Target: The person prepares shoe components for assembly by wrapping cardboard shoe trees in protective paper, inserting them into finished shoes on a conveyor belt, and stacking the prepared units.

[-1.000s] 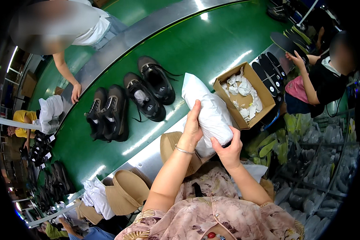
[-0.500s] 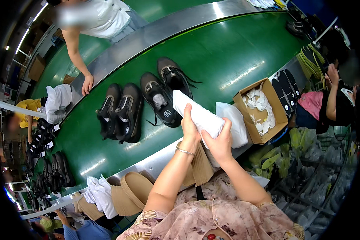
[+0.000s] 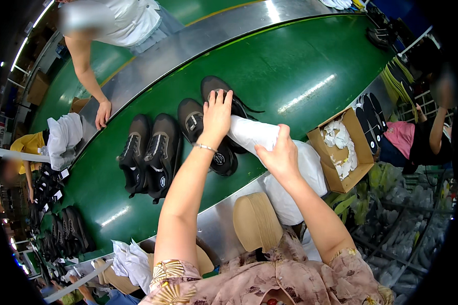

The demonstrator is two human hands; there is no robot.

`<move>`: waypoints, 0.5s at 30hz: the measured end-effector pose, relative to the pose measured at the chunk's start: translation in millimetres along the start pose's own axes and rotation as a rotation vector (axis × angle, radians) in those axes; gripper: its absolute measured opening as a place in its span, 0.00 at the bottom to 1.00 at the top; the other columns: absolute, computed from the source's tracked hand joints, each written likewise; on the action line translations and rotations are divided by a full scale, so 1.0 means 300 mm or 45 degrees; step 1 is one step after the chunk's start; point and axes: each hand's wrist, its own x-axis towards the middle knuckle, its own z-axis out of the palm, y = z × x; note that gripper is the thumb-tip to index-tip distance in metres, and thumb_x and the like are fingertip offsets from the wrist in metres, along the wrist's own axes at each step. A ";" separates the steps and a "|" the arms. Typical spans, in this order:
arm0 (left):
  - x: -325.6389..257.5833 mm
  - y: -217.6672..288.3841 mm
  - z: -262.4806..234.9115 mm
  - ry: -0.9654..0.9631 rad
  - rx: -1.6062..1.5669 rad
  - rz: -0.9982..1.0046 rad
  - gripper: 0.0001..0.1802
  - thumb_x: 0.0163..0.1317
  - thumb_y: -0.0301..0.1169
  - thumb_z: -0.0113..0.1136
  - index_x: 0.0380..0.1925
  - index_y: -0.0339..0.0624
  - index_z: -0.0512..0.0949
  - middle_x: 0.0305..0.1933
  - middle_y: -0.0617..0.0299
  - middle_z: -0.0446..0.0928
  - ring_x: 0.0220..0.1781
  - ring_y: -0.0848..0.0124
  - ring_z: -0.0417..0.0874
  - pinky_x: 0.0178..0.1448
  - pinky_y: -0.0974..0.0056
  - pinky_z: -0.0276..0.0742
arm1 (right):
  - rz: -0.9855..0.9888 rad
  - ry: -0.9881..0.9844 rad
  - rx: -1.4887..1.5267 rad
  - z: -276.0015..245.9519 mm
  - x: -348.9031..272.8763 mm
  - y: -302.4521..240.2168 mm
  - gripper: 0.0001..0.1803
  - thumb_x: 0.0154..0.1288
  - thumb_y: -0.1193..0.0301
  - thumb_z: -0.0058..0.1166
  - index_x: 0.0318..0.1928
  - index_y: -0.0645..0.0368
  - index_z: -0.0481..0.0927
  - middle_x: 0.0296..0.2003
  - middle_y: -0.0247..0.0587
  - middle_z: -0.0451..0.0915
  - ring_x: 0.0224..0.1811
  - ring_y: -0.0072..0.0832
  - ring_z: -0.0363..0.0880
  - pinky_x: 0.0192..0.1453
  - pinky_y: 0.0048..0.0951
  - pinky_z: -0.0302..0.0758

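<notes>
White roll (image 3: 253,134) is pinched by right hand (image 3: 281,158).
Long axis is pointed leftward at shoe (image 3: 211,84); left hand (image 3: 217,116) nearer it, seemingly slightly spread.

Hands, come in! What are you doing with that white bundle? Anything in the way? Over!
Left hand on a dark shoe. Right hand gripping white bundle, its far end at that shoe. Cardboard box off right, clear of both hands.

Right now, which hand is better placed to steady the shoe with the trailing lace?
The left hand, I'd judge: its fingers lie over that dark shoe, while the right hand grips the white roll.
</notes>
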 end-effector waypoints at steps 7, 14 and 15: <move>0.063 -0.040 0.011 -0.127 -0.364 -0.187 0.11 0.53 0.37 0.59 0.35 0.45 0.79 0.27 0.49 0.79 0.32 0.50 0.80 0.37 0.52 0.76 | -0.414 0.057 -0.254 0.254 0.128 0.055 0.31 0.41 0.71 0.64 0.45 0.65 0.62 0.34 0.50 0.69 0.37 0.46 0.71 0.40 0.43 0.70; 0.053 -0.021 -0.012 -0.117 -0.363 -0.219 0.10 0.56 0.37 0.56 0.34 0.44 0.78 0.28 0.50 0.79 0.32 0.52 0.81 0.36 0.52 0.76 | -0.486 -0.053 -0.747 0.292 0.193 0.033 0.33 0.41 0.66 0.63 0.47 0.66 0.62 0.34 0.44 0.70 0.39 0.37 0.68 0.44 0.39 0.63; 0.046 -0.027 -0.007 -0.133 -0.372 -0.235 0.11 0.55 0.37 0.56 0.36 0.44 0.78 0.30 0.49 0.79 0.34 0.52 0.80 0.38 0.53 0.76 | -0.596 -0.104 -0.783 0.272 0.192 0.037 0.32 0.44 0.65 0.61 0.45 0.70 0.62 0.34 0.47 0.72 0.37 0.38 0.73 0.40 0.37 0.70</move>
